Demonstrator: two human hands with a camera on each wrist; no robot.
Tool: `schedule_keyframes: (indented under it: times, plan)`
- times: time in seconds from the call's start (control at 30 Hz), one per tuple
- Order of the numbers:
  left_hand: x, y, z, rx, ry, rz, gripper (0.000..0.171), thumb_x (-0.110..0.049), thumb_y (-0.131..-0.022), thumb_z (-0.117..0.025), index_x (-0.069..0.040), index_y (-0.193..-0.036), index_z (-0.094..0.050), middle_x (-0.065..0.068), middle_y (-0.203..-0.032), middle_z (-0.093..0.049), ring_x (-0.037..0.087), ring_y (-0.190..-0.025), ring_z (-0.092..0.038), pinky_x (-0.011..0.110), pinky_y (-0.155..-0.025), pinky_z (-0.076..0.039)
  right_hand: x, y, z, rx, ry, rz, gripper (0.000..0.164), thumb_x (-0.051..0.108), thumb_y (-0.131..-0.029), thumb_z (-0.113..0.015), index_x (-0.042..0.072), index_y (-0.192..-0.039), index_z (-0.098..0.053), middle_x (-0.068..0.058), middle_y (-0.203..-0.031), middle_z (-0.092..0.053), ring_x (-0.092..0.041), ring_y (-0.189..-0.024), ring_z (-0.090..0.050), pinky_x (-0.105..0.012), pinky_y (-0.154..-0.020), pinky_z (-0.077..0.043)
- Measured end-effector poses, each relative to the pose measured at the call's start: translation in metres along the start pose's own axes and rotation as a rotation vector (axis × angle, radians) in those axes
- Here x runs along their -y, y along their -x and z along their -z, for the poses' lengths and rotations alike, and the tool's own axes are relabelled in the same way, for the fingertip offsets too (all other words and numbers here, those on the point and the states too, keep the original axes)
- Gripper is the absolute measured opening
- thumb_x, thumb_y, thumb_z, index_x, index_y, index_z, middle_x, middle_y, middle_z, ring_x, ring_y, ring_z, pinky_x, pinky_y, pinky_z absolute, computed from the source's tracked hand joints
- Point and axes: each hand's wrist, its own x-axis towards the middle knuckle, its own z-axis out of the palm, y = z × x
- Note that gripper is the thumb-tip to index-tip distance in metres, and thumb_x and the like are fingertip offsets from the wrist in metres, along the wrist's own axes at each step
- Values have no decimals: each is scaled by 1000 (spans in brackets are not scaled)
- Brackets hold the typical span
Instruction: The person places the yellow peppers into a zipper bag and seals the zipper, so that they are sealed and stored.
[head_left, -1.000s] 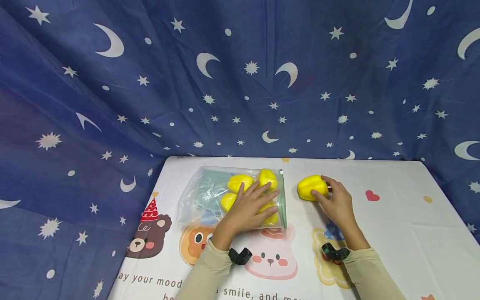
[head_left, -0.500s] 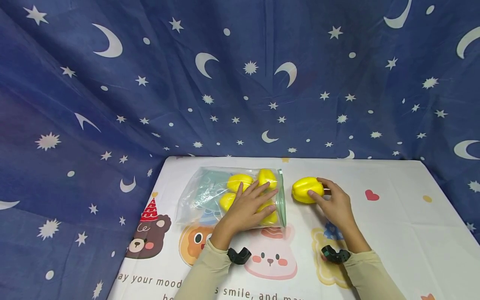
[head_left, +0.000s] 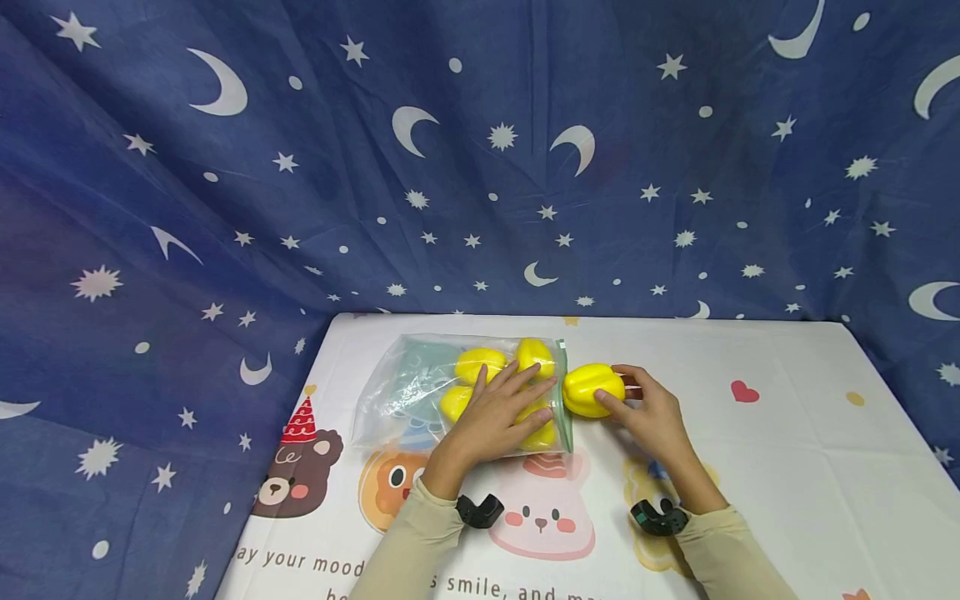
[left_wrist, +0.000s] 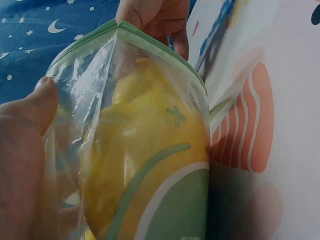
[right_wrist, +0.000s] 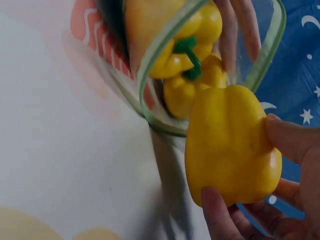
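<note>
A yellow bell pepper (head_left: 593, 390) is held in my right hand (head_left: 651, 414), right at the mouth of a clear zip bag (head_left: 412, 392). In the right wrist view the held bell pepper (right_wrist: 230, 145) has its smooth ribbed side showing, with thumb and fingertips around it. My left hand (head_left: 491, 417) lies spread over the bag with its fingers mostly straight. In the left wrist view the thumb (left_wrist: 35, 110) touches plastic near the green rim (left_wrist: 85, 36). Several yellow bell peppers (head_left: 480, 364) are inside the bag; green stems (right_wrist: 186, 46) show through the gaping mouth.
A white printed cloth (head_left: 787, 467) with cartoon animals covers the table. A dark blue curtain (head_left: 480, 167) with moons and stars hangs behind and at the left. Each wrist carries a small black camera (head_left: 480, 512).
My right hand has moved left with the yellow bell pepper, from a short way off to the bag's green rim. The left hand and the bag stay in place.
</note>
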Motion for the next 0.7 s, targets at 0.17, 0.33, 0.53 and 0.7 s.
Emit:
schedule_keyframes:
  times: [0.17, 0.33, 0.53, 0.7]
  plan:
    - [0, 0, 0, 5, -4, 4, 58, -64, -105, -31, -42, -158, -36, -6, -167, -34, 30, -158, -21, 69, -123, -8, 4, 1, -6, 9, -20, 21, 67, 50, -92, -73, 11, -143, -55, -22, -131, -65, -40, -112, -68, -51, -90, -59]
    - [1, 0, 0, 3, 1, -2, 57, -65, -105, -31, -43, -157, -36, -5, -167, -34, 30, -158, -21, 70, -123, -7, 6, 0, -14, -7, -37, 22, 63, 43, -91, -77, 11, -141, -55, -22, -129, -66, -40, -110, -69, -53, -93, -57]
    - [0, -1, -1, 9, 0, 1, 57, -65, -105, -30, -43, -157, -37, -6, -167, -33, 30, -158, -21, 70, -123, -7, 8, 1, -21, -2, -33, 26, 63, 44, -91, -76, 10, -140, -55, -20, -131, -67, -39, -112, -68, -53, -93, -57]
    - [-1, -1, 0, 15, 1, 8, 57, -65, -104, -31, -44, -157, -36, -7, -167, -33, 30, -159, -20, 70, -123, -8, 9, 4, -22, 4, -65, 24, 60, 47, -94, -72, 10, -140, -57, -19, -133, -66, -38, -114, -67, -46, -88, -60]
